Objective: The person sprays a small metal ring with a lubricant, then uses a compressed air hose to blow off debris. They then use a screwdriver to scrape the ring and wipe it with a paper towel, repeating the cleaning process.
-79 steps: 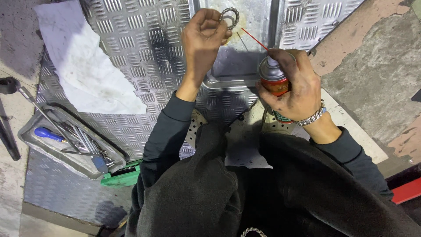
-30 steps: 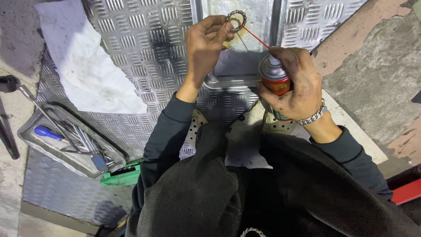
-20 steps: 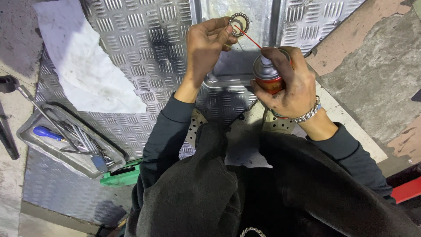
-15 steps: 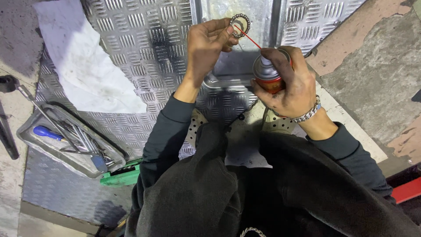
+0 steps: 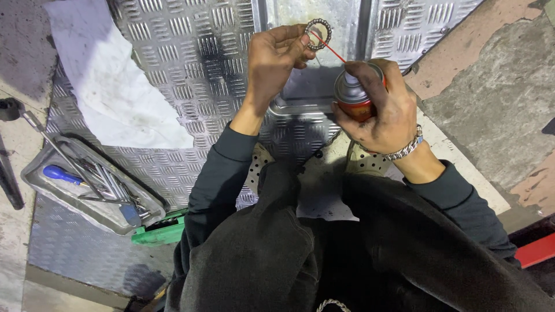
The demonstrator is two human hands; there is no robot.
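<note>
**Bearing ring held up to the spray straw**

Your left hand (image 5: 276, 55) pinches the bearing ring (image 5: 318, 33) between fingertips, above the metal tray (image 5: 306, 98). Your right hand (image 5: 378, 107) is wrapped around the spray can (image 5: 351, 98), 1 finger on its top; the red straw (image 5: 332, 49) reaches the ring. The tool tray (image 5: 87, 185) lies well apart, at your left

We see silver tread-plate flooring (image 5: 191, 69) across the middle, a grimy white sheet (image 5: 110, 86) at ten o'clock, cracked concrete (image 5: 491, 110) at three, a tool tray (image 5: 87, 185) at eight.
</note>
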